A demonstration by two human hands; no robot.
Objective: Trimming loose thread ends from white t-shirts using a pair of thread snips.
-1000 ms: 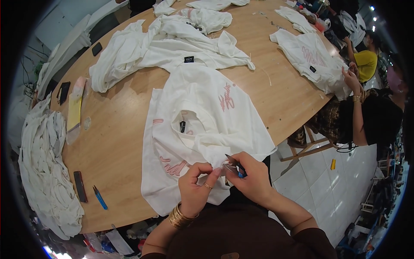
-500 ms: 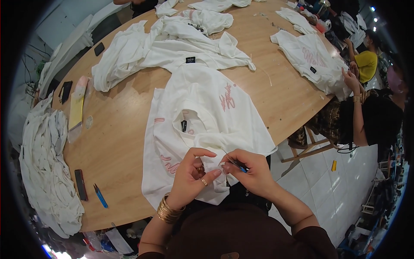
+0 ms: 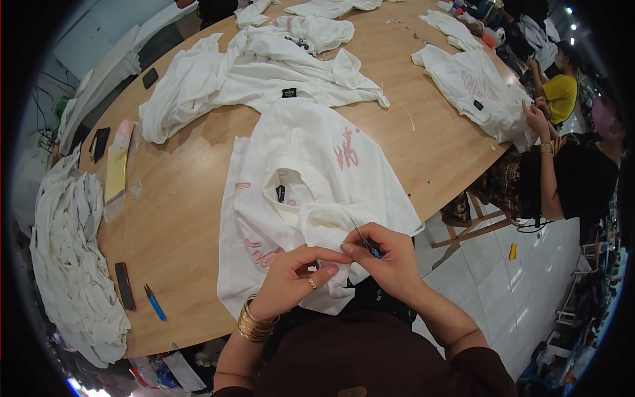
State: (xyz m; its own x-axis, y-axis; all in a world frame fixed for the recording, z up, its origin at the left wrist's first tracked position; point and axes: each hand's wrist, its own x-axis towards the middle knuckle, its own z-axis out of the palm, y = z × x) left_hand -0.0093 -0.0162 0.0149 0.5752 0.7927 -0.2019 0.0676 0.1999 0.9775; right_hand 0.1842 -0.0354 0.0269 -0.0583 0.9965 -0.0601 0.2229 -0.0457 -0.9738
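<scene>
A white T-shirt (image 3: 314, 149) with pink script lettering and a dark neck label lies on the table before me, its near part gathered toward my lap. My left hand (image 3: 288, 281) is closed on a fold of it, thumb and forefinger pinched near the edge. Close against it, my right hand (image 3: 391, 264) holds small thread snips (image 3: 375, 252) with a blue handle, the blades pointing up and away to the left. The tips of its thumb and forefinger also touch the gathered cloth. What lies between the fingertips is too small to tell.
On the round wooden table (image 3: 178, 231) lie a pile of white garments (image 3: 69, 264), more white shirts (image 3: 271, 63), a phone (image 3: 124, 286), spare blue snips (image 3: 155, 303) and a yellow packet (image 3: 117, 169). At right a co-worker's hand (image 3: 537, 121) handles another shirt (image 3: 469, 86).
My left hand's forefinger and thumb have come together on the cloth, next to my right hand. The snips have turned more upright and slightly away from me.
</scene>
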